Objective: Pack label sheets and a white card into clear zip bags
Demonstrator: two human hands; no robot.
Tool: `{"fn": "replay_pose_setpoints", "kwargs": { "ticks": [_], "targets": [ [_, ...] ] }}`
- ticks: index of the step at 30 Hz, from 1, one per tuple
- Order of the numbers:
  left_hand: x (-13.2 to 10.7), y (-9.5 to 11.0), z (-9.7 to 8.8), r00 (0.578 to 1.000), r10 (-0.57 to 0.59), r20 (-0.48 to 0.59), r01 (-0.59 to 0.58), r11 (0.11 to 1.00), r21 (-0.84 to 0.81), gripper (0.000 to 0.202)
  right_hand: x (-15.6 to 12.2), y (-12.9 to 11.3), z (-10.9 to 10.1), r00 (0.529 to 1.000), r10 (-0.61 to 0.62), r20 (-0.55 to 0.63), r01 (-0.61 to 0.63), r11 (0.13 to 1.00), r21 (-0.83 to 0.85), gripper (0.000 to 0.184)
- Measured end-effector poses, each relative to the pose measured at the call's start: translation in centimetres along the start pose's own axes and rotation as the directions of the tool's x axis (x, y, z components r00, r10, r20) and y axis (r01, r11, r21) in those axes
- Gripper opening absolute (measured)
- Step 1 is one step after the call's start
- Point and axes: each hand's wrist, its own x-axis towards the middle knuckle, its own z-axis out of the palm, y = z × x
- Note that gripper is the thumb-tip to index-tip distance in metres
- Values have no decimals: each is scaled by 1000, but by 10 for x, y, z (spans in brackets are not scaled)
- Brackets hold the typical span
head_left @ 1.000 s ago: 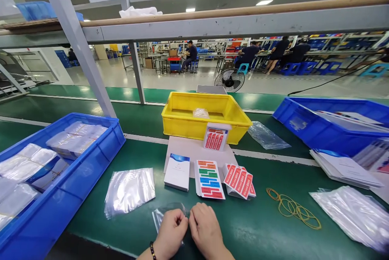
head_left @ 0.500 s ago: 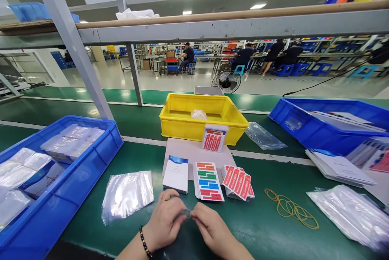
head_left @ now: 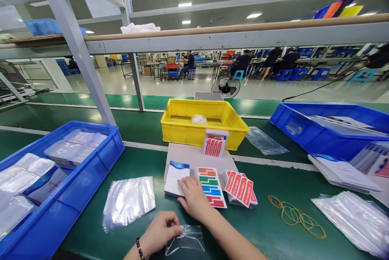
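My left hand (head_left: 162, 229), with a beaded bracelet on its wrist, pinches the edge of a small clear plastic bag (head_left: 190, 240) low over the green table. My right hand (head_left: 194, 197) reaches across with fingers stretched out, its fingertips on the stack of white booklets (head_left: 177, 178) with a blue top band. Right of that hand lies a stack of cards with coloured blocks (head_left: 211, 185). Beside it are red-and-white label cards (head_left: 240, 188). A pile of clear bags (head_left: 129, 201) rests left of my hands.
A yellow bin (head_left: 197, 130) stands ahead, with a clear box of red cards (head_left: 215, 143) against its front. Blue bins (head_left: 100, 156) flank both sides. Rubber bands (head_left: 298, 216) and more plastic bags (head_left: 349, 219) lie to the right. A metal shelf beam (head_left: 212, 40) crosses above.
My hands have parted. The right hand has left the bag and moved forward onto the booklet stack; the left hand keeps the bag, which now shows spread out. The view has tilted up slightly.
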Motion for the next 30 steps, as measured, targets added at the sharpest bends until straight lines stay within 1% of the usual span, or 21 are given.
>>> {"fn": "replay_pose_setpoints", "kwargs": {
  "ticks": [1, 2, 5, 6, 7, 9, 11, 12, 13, 14, 15, 16, 17, 18, 19, 21, 22, 24, 27, 28, 30],
  "targets": [
    [1, -3, 2, 1000, -22, -9, 21, 998, -64, 27, 3, 1, 6, 1000, 4, -8, -4, 1000, -19, 44],
    [1, -6, 3, 999, -45, -16, 42, 991, -125, 33, 4, 2, 9, 1000, 2, -15, -2, 999, -35, 40],
    [2, -10, 2, 994, -105, -38, 91, 960, -264, 48, 2, 3, 9, 999, -37, -34, 35, 997, -62, 7],
    [3, -10, 0, 992, -119, -49, 99, 947, -306, 53, -1, 3, 6, 998, -55, -42, 52, 996, -66, 6],
    [3, -10, -1, 989, -137, -53, 108, 924, -367, 59, -5, 1, 1, 996, -73, -50, 69, 995, -69, 13],
    [5, -9, -3, 983, -181, -8, 148, 828, -541, 71, -17, -7, -13, 991, -118, -60, 114, 991, -70, 20],
    [8, -7, -4, 974, -195, 112, 217, 680, -700, 76, -31, -16, -28, 979, -199, -41, 198, 980, -28, 19],
    [9, -6, -5, 970, -177, 168, 242, 612, -753, 71, -36, -19, -35, 970, -244, -21, 244, 970, 15, 17],
    [9, -5, -4, 968, -153, 197, 250, 568, -784, 61, -40, -19, -41, 961, -276, 0, 276, 960, 58, 16],
    [9, -4, -4, 970, -135, 201, 242, 537, -808, 49, -41, -16, -47, 962, -271, 22, 269, 960, 77, 14],
    [9, -3, -3, 972, -132, 193, 233, 516, -824, 37, -40, -9, -51, 974, -222, 41, 219, 974, 65, 12],
    [9, -2, -2, 973, -142, 179, 227, 503, -834, 28, -36, 2, -54, 989, -141, 48, 140, 990, 24, 12],
    [8, -1, 0, 973, -157, 170, 227, 500, -836, 23, -31, 16, -56, 999, 5, 39, -2, 998, -69, 15],
    [7, 0, 1, 970, -171, 173, 238, 505, -830, 22, -24, 33, -57, 995, 103, 15, -101, 988, -118, 17],
    [6, 0, 3, 967, -174, 188, 252, 513, -821, 23, -17, 50, -58, 986, 169, -9, -168, 974, -150, 20],
    [4, 2, 8, 964, -145, 222, 265, 530, -805, 28, -5, 80, -59, 964, 265, -39, -267, 943, -199, 23],
    [4, 3, 11, 964, -117, 238, 263, 544, -797, 31, -1, 91, -58, 955, 295, -41, -297, 931, -213, 21],
    [2, 5, 18, 962, -70, 263, 253, 581, -773, 36, 4, 104, -57, 942, 332, -37, -332, 916, -225, 14],
    [3, 9, 29, 955, -31, 296, 247, 639, -728, 41, 3, 104, -55, 934, 356, -42, -356, 912, -201, 12],
    [3, 11, 33, 951, -25, 308, 250, 652, -716, 42, 2, 102, -54, 932, 360, -48, -363, 914, -181, 13],
    [6, 15, 41, 940, -13, 341, 263, 666, -698, 44, 0, 100, -57, 927, 370, -58, -374, 919, -123, 8]
  ]
}}
